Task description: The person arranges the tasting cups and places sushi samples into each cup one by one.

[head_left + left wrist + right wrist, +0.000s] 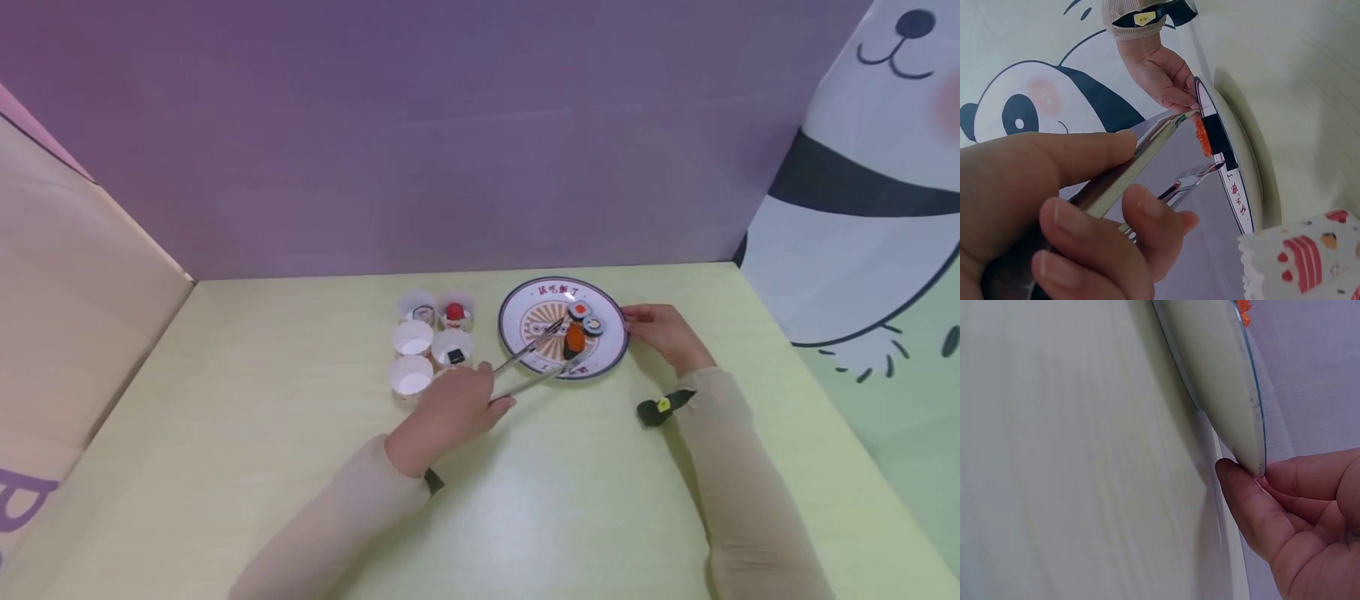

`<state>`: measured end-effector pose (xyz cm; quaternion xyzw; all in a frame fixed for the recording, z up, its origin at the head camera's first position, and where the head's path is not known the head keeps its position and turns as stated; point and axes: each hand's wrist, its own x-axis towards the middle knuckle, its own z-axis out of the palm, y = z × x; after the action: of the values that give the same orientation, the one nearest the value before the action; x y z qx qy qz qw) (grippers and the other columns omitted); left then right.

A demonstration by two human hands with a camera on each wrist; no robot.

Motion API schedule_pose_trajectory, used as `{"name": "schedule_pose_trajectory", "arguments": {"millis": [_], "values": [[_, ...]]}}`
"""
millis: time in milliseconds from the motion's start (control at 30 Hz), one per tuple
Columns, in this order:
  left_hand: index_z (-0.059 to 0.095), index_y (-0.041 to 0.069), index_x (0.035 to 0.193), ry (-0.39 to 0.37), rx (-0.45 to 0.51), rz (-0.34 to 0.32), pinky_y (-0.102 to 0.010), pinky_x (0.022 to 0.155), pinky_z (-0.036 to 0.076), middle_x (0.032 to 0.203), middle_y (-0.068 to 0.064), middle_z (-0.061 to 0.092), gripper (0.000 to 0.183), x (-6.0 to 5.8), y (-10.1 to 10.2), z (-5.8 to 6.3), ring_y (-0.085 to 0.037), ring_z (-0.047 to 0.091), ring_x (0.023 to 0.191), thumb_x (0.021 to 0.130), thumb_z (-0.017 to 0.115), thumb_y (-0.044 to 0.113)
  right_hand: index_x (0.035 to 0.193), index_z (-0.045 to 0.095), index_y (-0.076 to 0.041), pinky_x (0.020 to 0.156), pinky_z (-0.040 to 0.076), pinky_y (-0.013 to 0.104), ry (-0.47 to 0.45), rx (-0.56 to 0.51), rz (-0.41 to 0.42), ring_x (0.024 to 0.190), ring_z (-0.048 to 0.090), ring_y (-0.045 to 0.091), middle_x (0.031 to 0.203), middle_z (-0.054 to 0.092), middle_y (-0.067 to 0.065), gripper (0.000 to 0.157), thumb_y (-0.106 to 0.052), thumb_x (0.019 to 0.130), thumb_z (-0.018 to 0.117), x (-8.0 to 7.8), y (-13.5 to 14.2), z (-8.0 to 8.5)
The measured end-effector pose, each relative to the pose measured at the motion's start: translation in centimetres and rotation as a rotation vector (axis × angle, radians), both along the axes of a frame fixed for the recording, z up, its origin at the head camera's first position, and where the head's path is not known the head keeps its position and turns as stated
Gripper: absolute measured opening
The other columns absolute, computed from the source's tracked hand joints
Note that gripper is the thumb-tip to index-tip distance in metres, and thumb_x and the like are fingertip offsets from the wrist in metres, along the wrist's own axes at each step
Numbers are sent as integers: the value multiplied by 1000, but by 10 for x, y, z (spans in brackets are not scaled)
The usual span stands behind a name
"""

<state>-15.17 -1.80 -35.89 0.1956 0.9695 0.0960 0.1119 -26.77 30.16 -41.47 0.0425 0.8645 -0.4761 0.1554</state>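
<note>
My left hand (pixel 453 408) grips a pair of metal tongs (pixel 528 385), fingers and thumb curled round the arms in the left wrist view. The tong arms are spread, one tip on each side of an orange-topped toy sushi (pixel 574 338) with a dark base; I cannot tell whether they touch it. That sushi lies on a round white plate (pixel 517 307) with a dark rim and red lettering. Two toy sushi rolls (pixel 592 325) sit beside it. My right hand (pixel 663 332) pinches the plate's right rim (pixel 1259 444) between thumb and fingers.
Several white paper cups (pixel 412 338) stand left of the plate. One holds a roll (pixel 423 314), another a red ball (pixel 454 312), a third a black square piece (pixel 456 356). The left hand partly covers the nearest cups. A purple wall (pixel 465 167) rises behind the table (pixel 285 375).
</note>
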Motion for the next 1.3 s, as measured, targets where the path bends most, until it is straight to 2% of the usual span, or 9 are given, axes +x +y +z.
{"name": "schedule_pose_trajectory", "arguments": {"millis": [300,533,633,733,867,1000,1100,1200,1300], "values": [[47,-3,132,-35,-39,23,-36,66,52,93,-17,66,63,-4,15,-7,-28,64,83,94,51,47,136,40,9,94,42,31,11,3,-4,113,48,27,135,45,28,42,-5,96,45,0,-1,-2],[47,-2,133,-56,-48,53,-35,65,52,94,-16,66,62,-7,19,-13,-28,64,81,94,52,46,137,39,8,102,38,41,5,-5,19,119,45,32,137,43,28,43,-6,97,45,-2,-4,-5],[48,-2,132,-34,-54,44,-35,62,52,93,-16,66,61,-9,20,-15,-27,65,79,94,51,45,136,40,9,99,40,37,30,6,27,119,45,32,136,44,29,43,-6,96,46,-2,-2,-6],[49,-3,131,-22,-55,36,-34,61,52,93,-16,66,60,-11,23,-17,-27,65,79,95,51,45,135,40,11,89,43,25,55,17,39,115,46,29,134,45,29,43,-5,95,46,-1,0,-5],[50,-3,128,-24,-55,39,-35,62,51,91,-15,66,58,-13,29,-18,-27,64,78,95,51,44,136,39,10,81,43,15,38,16,48,115,46,27,136,44,29,43,-6,97,46,0,3,-2],[52,-1,125,-29,-53,55,-34,58,50,87,-14,65,54,-14,32,-20,-26,63,74,95,51,44,138,38,7,93,43,26,4,8,33,119,45,28,139,42,27,44,-8,97,47,-1,4,-2],[51,0,126,-35,-49,71,-34,58,50,88,-14,66,54,-14,33,-20,-26,63,74,95,51,44,137,40,7,99,41,36,11,-2,33,118,46,27,138,43,27,45,-10,97,48,-2,6,-3],[52,0,125,-38,-42,80,-34,59,50,88,-15,66,53,-14,34,-20,-27,64,75,95,51,44,134,43,7,97,43,36,39,-22,32,113,50,25,134,47,27,45,-12,95,52,-1,7,-3],[54,0,120,-37,-30,85,-35,60,50,87,-15,65,50,-13,34,-22,-27,63,75,95,52,43,134,43,8,98,42,36,38,-27,32,115,49,27,134,47,27,45,-10,95,52,0,5,-4]]}}
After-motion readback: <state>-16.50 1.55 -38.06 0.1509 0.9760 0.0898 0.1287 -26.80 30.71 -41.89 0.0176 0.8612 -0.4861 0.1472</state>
